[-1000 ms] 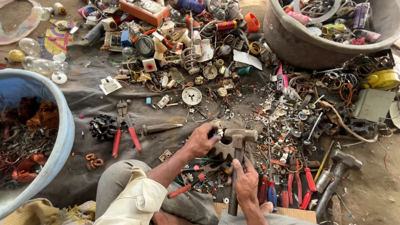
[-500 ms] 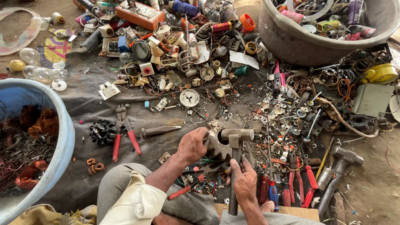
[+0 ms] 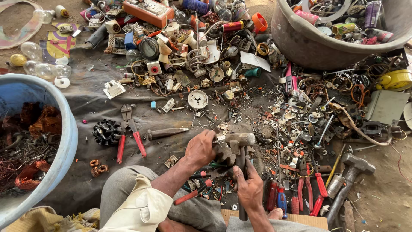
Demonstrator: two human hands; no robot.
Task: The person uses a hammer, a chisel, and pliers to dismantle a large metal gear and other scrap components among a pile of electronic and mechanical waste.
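Head camera is looking straight down on a scrap-strewn cloth, and the right hand [image 3: 250, 189] is gripping the handle of a hammer [image 3: 239, 146], fingers clenched around the shaft, with the steel head sitting right over the piece being worked. The left hand [image 3: 200, 149] is pinching that piece, a small grey metal part [image 3: 221, 150], and pinning it down near the middle of the cloth, just left of the hammer head. How far along is hard to judge: the part is looking whole, not split open yet. Broken white bits [image 3: 292, 116] are lying scattered to the right, a blue tub [image 3: 68, 146] at far left is holding copper windings and wire, and red-handled pliers [image 3: 128, 133] are resting untouched to the left of the hands.
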